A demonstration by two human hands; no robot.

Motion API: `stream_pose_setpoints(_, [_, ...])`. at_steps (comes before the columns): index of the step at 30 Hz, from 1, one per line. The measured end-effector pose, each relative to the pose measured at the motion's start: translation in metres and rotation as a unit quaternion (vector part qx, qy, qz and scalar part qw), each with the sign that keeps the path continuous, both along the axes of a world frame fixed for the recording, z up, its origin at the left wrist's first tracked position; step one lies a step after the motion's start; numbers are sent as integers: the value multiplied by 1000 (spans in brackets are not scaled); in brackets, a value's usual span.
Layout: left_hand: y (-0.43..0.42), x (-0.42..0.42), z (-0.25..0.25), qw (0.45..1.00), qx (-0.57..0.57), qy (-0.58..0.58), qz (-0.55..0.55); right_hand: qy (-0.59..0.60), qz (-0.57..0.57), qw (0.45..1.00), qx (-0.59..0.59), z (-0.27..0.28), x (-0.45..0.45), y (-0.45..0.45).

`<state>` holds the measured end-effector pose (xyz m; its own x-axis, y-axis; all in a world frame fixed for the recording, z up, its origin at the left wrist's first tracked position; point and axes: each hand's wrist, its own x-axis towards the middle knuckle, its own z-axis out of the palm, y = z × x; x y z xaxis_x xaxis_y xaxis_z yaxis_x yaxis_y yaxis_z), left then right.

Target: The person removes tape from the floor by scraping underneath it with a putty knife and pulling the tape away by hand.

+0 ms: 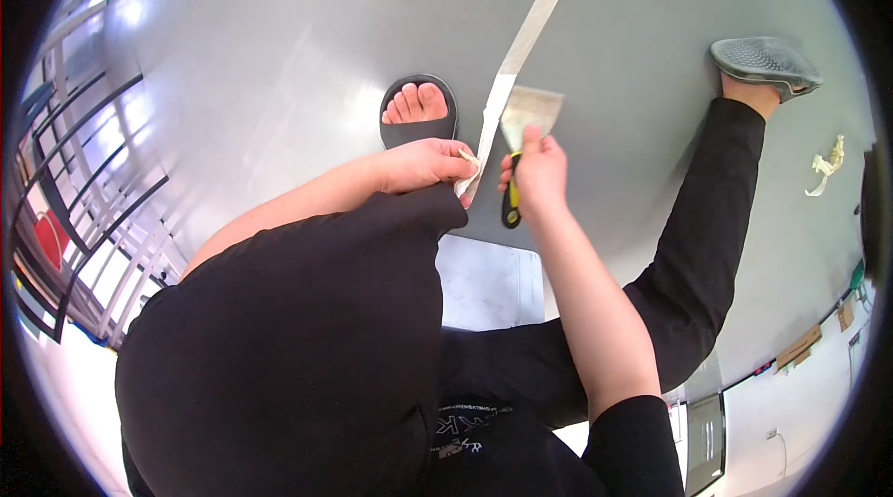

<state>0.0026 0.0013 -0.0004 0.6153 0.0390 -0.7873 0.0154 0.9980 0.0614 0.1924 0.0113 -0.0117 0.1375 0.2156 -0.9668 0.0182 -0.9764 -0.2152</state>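
My right hand [541, 176] is closed around the black and yellow-green handle of a scraper [530, 115]. Its wide metal blade points away from me, just right of a long strip of tape [542, 18] on the grey floor. Pinched in the fingers of my left hand [423, 165] is a crumpled whitish piece of tape [468, 162], beside the near end of the strip. That near stretch looks brighter white than the far one; whether it is lifted off the floor I cannot tell. My black-clad knee hides part of the left fingers.
My sandalled feet rest either side of the strip, one near it [417, 111], one far right [765, 64]. Below me is a white flat-topped object [491, 281]. A crumpled tape scrap [826, 165] lies at right. Metal-framed furniture [88, 171] stands at left.
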Motion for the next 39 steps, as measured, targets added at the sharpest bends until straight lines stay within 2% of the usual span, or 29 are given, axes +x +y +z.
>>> stream_pose_setpoints(4, [1,1,2,1000,-3,-3,21,61,13,998,7,-5,-15,-2])
stream_pose_setpoints(8, [-3,0,0,1000,-15,6,13,54,-5,998,12,2,10,23])
stream_pose_setpoints(10, [-3,-1,-6,999,34,-3,-23,21,-27,999,24,-3,13,11])
stream_pose_setpoints(14, [0,0,-2,999,29,-12,-20,29,46,998,-9,-4,-15,-16])
stream_pose_setpoints(16, [5,-1,4,999,21,-17,-20,46,-1,999,22,-5,-15,4])
stream_pose_setpoints(18, [5,1,10,1000,-31,2,0,49,16,999,12,0,4,20])
stream_pose_setpoints(20, [-1,-1,-2,1000,-23,1,-6,19,-25,999,13,-1,5,2])
stream_pose_setpoints(22, [-1,-1,-4,999,28,-20,-14,-7,25,999,-21,1,-5,-17])
stream_pose_setpoints(24, [3,0,0,999,26,-16,-21,8,52,998,-23,-2,-16,-29])
stream_pose_setpoints(26, [1,0,-1,999,19,-29,-7,26,48,998,22,2,-18,-3])
stream_pose_setpoints(30, [-3,3,3,1000,-9,-6,-2,44,30,999,9,-5,5,18])
stream_pose_setpoints(32, [-10,6,-4,998,57,-25,-9,49,83,995,-26,0,16,21])
stream_pose_setpoints(33, [-8,9,-1,979,184,-14,-91,53,125,990,-48,4,22,22])
stream_pose_setpoints(34, [-6,8,1,961,194,-12,-194,51,120,991,-42,7,28,23])
stream_pose_setpoints(36, [4,14,3,901,290,-78,-312,59,226,971,-51,17,42,24])
stream_pose_setpoints(37, [7,17,7,897,299,-75,-316,33,270,961,-42,28,47,30])
stream_pose_setpoints(38, [9,19,8,906,252,-114,-321,28,265,963,-29,34,54,33])
stream_pose_setpoints(39, [9,22,9,911,204,-152,-325,7,337,942,-8,41,61,36])
